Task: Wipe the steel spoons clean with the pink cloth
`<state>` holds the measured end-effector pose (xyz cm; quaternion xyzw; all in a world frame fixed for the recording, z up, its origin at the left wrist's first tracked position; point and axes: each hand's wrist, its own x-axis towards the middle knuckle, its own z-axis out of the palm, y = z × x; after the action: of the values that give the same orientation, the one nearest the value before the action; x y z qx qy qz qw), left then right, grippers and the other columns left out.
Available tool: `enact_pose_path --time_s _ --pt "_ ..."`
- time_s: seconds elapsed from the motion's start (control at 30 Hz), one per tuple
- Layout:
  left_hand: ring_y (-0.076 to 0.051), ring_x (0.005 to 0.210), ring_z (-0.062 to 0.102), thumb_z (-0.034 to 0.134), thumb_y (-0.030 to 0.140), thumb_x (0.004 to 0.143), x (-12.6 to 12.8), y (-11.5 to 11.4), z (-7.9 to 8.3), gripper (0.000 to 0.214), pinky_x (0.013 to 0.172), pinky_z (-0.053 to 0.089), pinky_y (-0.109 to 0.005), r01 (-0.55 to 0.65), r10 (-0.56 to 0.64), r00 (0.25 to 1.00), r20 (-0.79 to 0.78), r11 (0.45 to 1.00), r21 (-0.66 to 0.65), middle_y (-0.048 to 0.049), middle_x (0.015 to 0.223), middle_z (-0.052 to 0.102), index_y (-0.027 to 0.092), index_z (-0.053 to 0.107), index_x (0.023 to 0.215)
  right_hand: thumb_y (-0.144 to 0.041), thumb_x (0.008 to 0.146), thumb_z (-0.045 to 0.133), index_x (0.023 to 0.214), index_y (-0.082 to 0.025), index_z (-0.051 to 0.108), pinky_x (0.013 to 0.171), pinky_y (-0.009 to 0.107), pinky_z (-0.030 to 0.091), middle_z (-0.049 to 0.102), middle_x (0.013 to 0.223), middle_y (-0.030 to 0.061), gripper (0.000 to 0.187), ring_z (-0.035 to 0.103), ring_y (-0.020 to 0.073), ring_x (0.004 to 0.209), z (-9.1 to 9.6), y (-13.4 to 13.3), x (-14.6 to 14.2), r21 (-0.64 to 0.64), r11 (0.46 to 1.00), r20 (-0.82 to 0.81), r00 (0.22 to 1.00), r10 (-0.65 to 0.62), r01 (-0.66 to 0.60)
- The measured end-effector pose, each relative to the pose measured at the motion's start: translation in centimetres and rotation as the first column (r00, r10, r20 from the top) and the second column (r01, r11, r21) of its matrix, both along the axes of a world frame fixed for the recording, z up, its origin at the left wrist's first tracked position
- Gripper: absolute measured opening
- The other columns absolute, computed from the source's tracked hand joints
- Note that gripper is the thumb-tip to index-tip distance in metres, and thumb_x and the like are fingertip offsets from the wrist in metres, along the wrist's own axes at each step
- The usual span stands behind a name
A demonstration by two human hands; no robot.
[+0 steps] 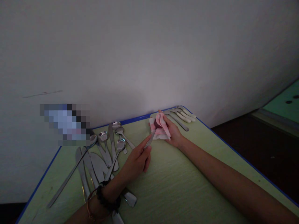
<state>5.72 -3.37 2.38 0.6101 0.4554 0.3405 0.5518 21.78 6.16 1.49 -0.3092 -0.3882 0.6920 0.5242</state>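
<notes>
The left hand [138, 158] pinches a thin metal utensil [150, 140] over the green table [177, 183]. Its far end hides in the pink-and-white cloth [161, 124] that the right hand [173, 132] grips. 5 spoons [121, 143] lie left.

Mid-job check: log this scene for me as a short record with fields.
Left hand: grip closed on a slim silver metal utensil
Right hand: grip on a crumpled pink-and-white cloth or tissue
Contact: utensil's far end meets the folds; tip hidden, type unclear
Left side: silver metal spoons and long flat silver metal knives, loosely spread, some overlapping
Far right corner: cream-handled cutlery beside an all-silver metal piece
Surface: pale green table with blue edging
</notes>
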Motion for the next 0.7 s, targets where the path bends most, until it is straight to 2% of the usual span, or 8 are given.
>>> enact_pose_path --time_s 0.1,0.23,0.47,0.6,0.7 --pt "-0.007 0.032 0.031 0.037 0.035 0.091 -0.1 -0.1 0.1 0.062 0.037 0.028 -0.018 0.02 -0.02 0.999 -0.03 1.0 0.006 0.0109 0.039 0.038 0.007 0.024 0.145 -0.039 0.076 0.065 0.101 -0.022 0.058 0.057 0.025 0.052 0.068 0.079 0.0006 0.031 0.063 0.013 0.063 -0.4 -0.2 0.1 -0.052 0.999 -0.018 1.0 -0.004 0.003" --pt "-0.008 0.034 0.031 0.037 0.034 0.092 -0.1 -0.2 0.0 0.061 0.039 0.029 -0.019 0.052 -0.051 0.997 -0.053 0.998 0.02 0.0104 0.039 0.039 0.007 0.023 0.145 -0.039 0.067 0.073 0.082 -0.015 0.06 0.046 0.02 0.047 0.067 0.069 0.0021 0.031 0.055 0.0087 0.048 -0.6 -0.4 0.3 -0.037 0.997 0.122 0.99 0.069 -0.065" --pt "-0.008 0.036 0.032 0.036 0.034 0.092 -0.1 -0.3 0.1 0.063 0.04 0.029 -0.019 0.085 -0.083 0.994 -0.066 0.996 0.036 0.0098 0.042 0.04 0.005 0.02 0.146 -0.044 0.068 0.071 0.086 -0.017 0.057 0.041 0.021 0.045 0.066 0.064 0.0002 0.036 0.055 0.0097 0.044 0.1 -1.0 -0.3 0.028 1.0 0.194 0.981 0.001 -0.006" --pt "-0.007 0.035 0.031 0.036 0.032 0.092 -0.1 -0.5 0.4 0.062 0.039 0.028 -0.018 0.086 -0.084 0.994 -0.065 0.996 0.028 0.0102 0.041 0.039 0.006 0.019 0.146 -0.05 0.068 0.069 0.077 -0.016 0.057 0.043 0.022 0.046 0.065 0.063 0.0016 0.037 0.06 0.0128 0.05 0.2 -1.2 -0.7 0.018 1.0 0.228 0.973 -0.029 0.025" --pt "-0.007 0.035 0.031 0.039 0.032 0.092 0.0 -0.5 0.4 0.063 0.039 0.028 -0.018 0.083 -0.082 0.995 -0.058 0.996 0.024 0.011 0.041 0.038 0.008 0.018 0.146 -0.062 0.073 0.057 0.07 -0.016 0.056 0.046 0.024 0.048 0.065 0.061 0.0049 0.046 0.061 0.0146 0.05 0.5 -1.2 -0.7 -0.022 0.999 0.228 0.973 -0.036 0.042"
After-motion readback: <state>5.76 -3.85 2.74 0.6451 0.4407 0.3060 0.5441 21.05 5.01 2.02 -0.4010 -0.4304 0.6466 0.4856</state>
